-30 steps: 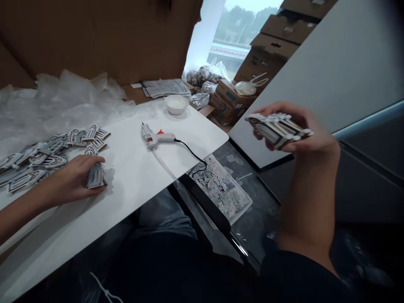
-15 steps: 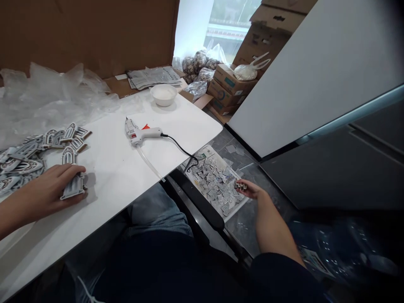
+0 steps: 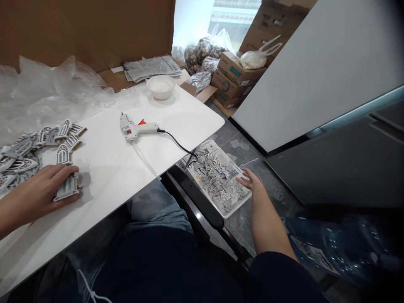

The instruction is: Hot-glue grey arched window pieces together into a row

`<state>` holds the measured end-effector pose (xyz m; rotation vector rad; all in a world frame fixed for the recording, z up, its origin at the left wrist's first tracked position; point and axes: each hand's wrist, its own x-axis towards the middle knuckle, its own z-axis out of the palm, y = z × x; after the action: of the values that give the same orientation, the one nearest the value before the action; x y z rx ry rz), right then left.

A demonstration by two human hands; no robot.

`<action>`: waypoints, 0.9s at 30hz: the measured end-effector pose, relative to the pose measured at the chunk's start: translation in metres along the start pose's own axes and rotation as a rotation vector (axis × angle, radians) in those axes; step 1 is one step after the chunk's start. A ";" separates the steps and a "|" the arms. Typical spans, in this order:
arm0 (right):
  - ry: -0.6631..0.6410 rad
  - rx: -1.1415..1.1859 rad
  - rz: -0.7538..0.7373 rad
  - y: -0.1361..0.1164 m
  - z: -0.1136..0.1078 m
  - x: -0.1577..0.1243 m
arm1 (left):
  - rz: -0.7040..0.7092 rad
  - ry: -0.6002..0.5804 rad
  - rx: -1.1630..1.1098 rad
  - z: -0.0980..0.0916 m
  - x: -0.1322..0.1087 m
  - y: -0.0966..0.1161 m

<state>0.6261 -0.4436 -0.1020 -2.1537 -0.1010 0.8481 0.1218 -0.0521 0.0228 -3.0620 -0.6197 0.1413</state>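
Head view: lower left, my left grip (image 3: 47, 184) clamps an arched piece (image 3: 67, 187), while right of centre my right grip (image 3: 250, 181) spreads apart by the tray (image 3: 239, 205).

Brn-edged gray-wht arched pcs (image 3: 64, 155), wht glue gun (image 3: 134, 131) w/ orange trigger (image 3: 142, 122), wht table (image 3: 186, 122)

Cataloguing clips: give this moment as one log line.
left hand: holding arched window-shaped pieces on white table | right hand: open at edge of tray of similar pieces | hot-glue gun: lying on table
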 end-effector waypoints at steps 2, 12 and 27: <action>-0.033 0.066 -0.013 -0.019 -0.012 0.004 | 0.004 -0.010 0.000 -0.001 0.001 -0.001; -0.798 0.085 -0.219 -0.164 0.021 -0.111 | 0.238 0.296 -0.065 -0.054 0.013 0.059; -1.116 0.339 -0.642 -0.166 0.166 -0.245 | 0.550 0.388 -0.185 -0.072 0.036 0.171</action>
<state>0.3698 -0.3050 0.0725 -1.0064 -1.0507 1.4133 0.2278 -0.1954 0.0857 -3.2037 0.2441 -0.5210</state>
